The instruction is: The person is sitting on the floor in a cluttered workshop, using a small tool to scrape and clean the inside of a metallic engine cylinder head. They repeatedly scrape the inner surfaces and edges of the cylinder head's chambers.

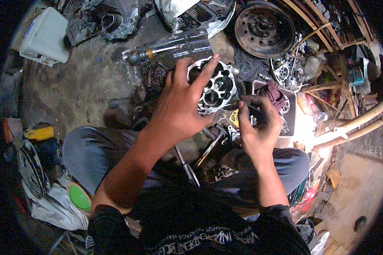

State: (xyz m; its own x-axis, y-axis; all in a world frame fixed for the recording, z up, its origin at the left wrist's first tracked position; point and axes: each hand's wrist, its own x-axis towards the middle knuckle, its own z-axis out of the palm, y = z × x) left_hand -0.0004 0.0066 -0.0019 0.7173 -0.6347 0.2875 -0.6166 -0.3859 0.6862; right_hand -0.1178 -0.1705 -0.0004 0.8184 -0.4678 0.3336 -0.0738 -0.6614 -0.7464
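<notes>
While the left hand [176, 102] grasps the round metal casting [217, 88], fingers over its upper edge and one finger laid across its face, thumb below, the right hand [261, 125] sits just to the right of the casting, thumb and forefinger pinching what looks like a slim metal tool [253, 107]; exact kind can't be told. Casting is raised in front of the person, multi-holed face showing. Step in hand, my read: close work at the casting's right edge. Next move likely calls for a steady left hold and fine fingertip control on the right; contact of tool with casting unclear.

Surface and room: floor [81, 93] left of the casting is stained, bare-looking concrete. White plastic box [47, 36] well to the casting's upper left. Green round item [78, 196] far to its lower left. Screwdriver [148, 54] on a dark oily metal sheet [198, 44], above and left of it. Ratchet-like tool [185, 165] below it, hammer [208, 149] just right of that, also below the casting. Wheel rim [264, 29] to its upper right. Gray bin [292, 108] right of it, with purple cloth [272, 94] and metal parts inside. Wooden poles [353, 127] well to its right, near strong glare. Cluttered workshop-type space.
</notes>
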